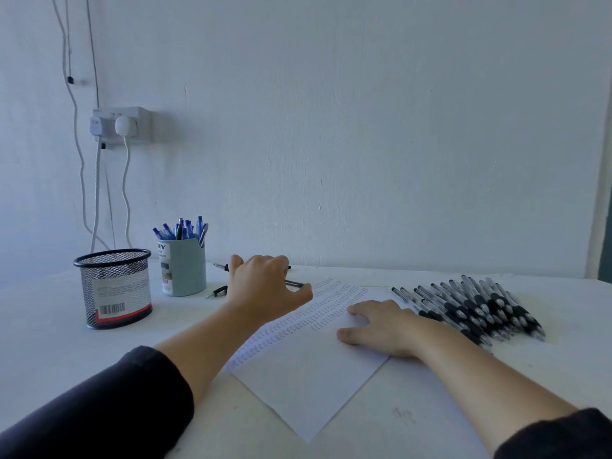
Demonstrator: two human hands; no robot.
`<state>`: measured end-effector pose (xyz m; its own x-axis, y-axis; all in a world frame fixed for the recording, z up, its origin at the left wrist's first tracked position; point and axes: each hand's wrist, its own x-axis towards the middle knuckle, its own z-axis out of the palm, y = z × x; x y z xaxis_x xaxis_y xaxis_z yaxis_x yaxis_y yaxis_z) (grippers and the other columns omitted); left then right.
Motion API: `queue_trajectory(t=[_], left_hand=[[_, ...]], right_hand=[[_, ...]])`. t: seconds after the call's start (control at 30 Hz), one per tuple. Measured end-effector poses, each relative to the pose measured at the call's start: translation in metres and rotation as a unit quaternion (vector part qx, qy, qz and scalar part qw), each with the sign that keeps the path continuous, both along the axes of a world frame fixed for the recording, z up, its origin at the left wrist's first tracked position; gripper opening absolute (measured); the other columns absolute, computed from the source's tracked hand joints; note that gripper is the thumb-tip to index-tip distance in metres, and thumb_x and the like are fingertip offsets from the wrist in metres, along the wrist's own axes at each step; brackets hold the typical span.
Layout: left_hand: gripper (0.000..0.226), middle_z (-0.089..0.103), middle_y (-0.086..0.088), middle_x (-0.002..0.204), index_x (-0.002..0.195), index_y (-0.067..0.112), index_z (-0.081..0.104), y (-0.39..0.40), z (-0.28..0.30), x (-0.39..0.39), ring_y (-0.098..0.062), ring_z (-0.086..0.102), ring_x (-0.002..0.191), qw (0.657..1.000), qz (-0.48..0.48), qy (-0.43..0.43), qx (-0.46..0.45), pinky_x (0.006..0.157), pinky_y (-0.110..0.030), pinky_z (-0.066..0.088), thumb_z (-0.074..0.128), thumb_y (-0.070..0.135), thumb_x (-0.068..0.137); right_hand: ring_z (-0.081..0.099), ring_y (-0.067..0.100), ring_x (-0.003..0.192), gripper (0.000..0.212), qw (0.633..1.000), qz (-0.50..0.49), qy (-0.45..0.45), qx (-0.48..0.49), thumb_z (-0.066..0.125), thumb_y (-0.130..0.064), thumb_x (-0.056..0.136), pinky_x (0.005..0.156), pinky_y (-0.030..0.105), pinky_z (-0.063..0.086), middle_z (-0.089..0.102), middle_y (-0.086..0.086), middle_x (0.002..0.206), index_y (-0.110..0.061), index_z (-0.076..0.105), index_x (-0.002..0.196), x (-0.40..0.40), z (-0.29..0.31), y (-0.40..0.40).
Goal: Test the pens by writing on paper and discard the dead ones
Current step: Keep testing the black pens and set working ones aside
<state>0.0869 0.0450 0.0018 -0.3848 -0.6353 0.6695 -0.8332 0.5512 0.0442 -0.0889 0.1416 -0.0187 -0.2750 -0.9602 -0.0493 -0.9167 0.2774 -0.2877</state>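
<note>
A white sheet of paper (308,382) with rows of small pen marks lies tilted on the table. My right hand (381,326) rests flat on its right side, fingers straight. My left hand (265,286) reaches past the sheet's far corner with its fingers curled over a black pen (294,283), whose end sticks out between fingers and thumb. Two more black pens lie by that hand, one behind it (220,266) and one to its left (217,292). A big pile of black pens (473,309) lies right of the paper.
A black mesh cup (116,286) stands at the left of the white table (49,342). Beside it is a pale blue holder (183,270) full of blue pens. The wall runs close behind, with a socket and hanging cables at the left.
</note>
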Motion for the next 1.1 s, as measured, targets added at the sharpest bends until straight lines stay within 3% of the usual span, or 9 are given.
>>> queue_trajectory(t=[0.13, 0.23, 0.33, 0.43, 0.5, 0.57, 0.67, 0.77, 1.1], left_hand=[[0.038, 0.047, 0.005, 0.089, 0.093, 0.016, 0.056, -0.006, -0.004, 0.000, -0.015, 0.043, 0.083, 0.999, -0.042, -0.031, 0.003, 0.079, -0.028, 0.031, 0.062, 0.053, 0.082], [0.030, 0.045, -0.006, 0.113, 0.117, 0.008, 0.061, -0.006, -0.006, 0.000, -0.023, 0.056, 0.084, 0.993, -0.113, 0.025, 0.018, 0.070, -0.034, 0.049, 0.059, 0.006, 0.087], [0.027, 0.043, -0.006, 0.122, 0.114, 0.010, 0.065, 0.002, -0.003, -0.003, -0.023, 0.061, 0.086, 0.980, -0.164, 0.114, 0.005, 0.069, -0.042, 0.054, 0.052, 0.004, 0.090], [0.031, 0.056, 0.008, 0.091, 0.082, 0.017, 0.062, 0.013, -0.001, -0.010, -0.018, 0.056, 0.066, 0.961, -0.169, 0.196, 0.094, 0.059, -0.031, 0.047, 0.043, 0.037, 0.097], [0.046, 0.059, 0.009, 0.064, 0.076, 0.009, 0.059, 0.019, 0.001, -0.016, -0.019, 0.052, 0.056, 0.904, -0.174, 0.306, 0.242, 0.054, -0.027, 0.039, 0.041, 0.046, 0.096], [0.045, 0.064, -0.001, 0.065, 0.078, 0.006, 0.063, 0.021, 0.002, -0.021, -0.018, 0.056, 0.054, 0.837, -0.173, 0.389, 0.344, 0.052, -0.026, 0.043, 0.045, 0.043, 0.096], [0.022, 0.062, -0.008, 0.061, 0.073, 0.005, 0.061, 0.023, -0.004, -0.026, -0.016, 0.053, 0.047, 0.805, -0.169, 0.403, 0.402, 0.046, -0.022, 0.044, 0.062, 0.022, 0.087], [0.014, 0.058, -0.008, 0.053, 0.063, 0.008, 0.055, 0.021, -0.010, -0.029, -0.016, 0.043, 0.043, 0.807, -0.133, 0.400, 0.413, 0.041, -0.018, 0.031, 0.062, 0.006, 0.075], [0.013, 0.048, -0.009, 0.057, 0.060, 0.012, 0.045, 0.021, -0.013, -0.033, -0.017, 0.035, 0.045, 0.862, -0.081, 0.344, 0.362, 0.044, -0.017, 0.024, 0.052, 0.006, 0.068]], right_hand=[[0.026, 0.028, 0.139, 0.069, 1.000, 0.002, 0.004, 0.001, 0.048, -0.066, 0.080, 0.111, 0.042, 0.028, 0.030, 0.002, 0.151, -0.035, 0.036, 0.141, 0.001, 0.001, 0.001], [0.027, 0.027, 0.138, 0.065, 1.000, 0.004, 0.013, 0.002, 0.045, -0.063, 0.085, 0.110, 0.040, 0.028, 0.031, 0.000, 0.151, -0.030, 0.037, 0.140, 0.003, 0.003, 0.003], [0.024, 0.029, 0.139, 0.071, 1.000, -0.005, 0.019, 0.013, 0.040, -0.069, 0.081, 0.110, 0.044, 0.027, 0.028, -0.002, 0.153, -0.033, 0.033, 0.142, 0.002, 0.002, 0.002], [0.022, 0.029, 0.141, 0.071, 1.000, -0.006, 0.025, 0.017, 0.038, -0.068, 0.084, 0.111, 0.043, 0.026, 0.026, -0.001, 0.154, -0.030, 0.032, 0.143, 0.003, 0.003, 0.004], [0.020, 0.026, 0.142, 0.066, 0.999, 0.008, 0.034, 0.013, 0.038, -0.062, 0.090, 0.112, 0.040, 0.023, 0.027, 0.000, 0.154, -0.025, 0.032, 0.144, 0.006, 0.006, 0.006], [0.019, 0.023, 0.143, 0.062, 0.999, 0.021, 0.035, 0.007, 0.038, -0.057, 0.093, 0.112, 0.039, 0.021, 0.026, -0.001, 0.155, -0.024, 0.031, 0.146, 0.010, 0.010, 0.010], [0.018, 0.020, 0.144, 0.058, 0.999, 0.036, 0.035, 0.000, 0.038, -0.053, 0.095, 0.113, 0.037, 0.020, 0.022, -0.005, 0.157, -0.030, 0.027, 0.148, 0.013, 0.014, 0.015], [0.019, 0.021, 0.143, 0.055, 0.999, 0.043, 0.033, 0.005, 0.037, -0.051, 0.096, 0.112, 0.037, 0.021, 0.023, -0.004, 0.156, -0.031, 0.029, 0.147, 0.016, 0.016, 0.018], [0.013, 0.020, 0.145, 0.059, 0.999, 0.033, 0.019, 0.008, 0.037, -0.055, 0.095, 0.114, 0.039, 0.017, 0.019, -0.008, 0.158, -0.035, 0.023, 0.149, 0.014, 0.013, 0.016]])
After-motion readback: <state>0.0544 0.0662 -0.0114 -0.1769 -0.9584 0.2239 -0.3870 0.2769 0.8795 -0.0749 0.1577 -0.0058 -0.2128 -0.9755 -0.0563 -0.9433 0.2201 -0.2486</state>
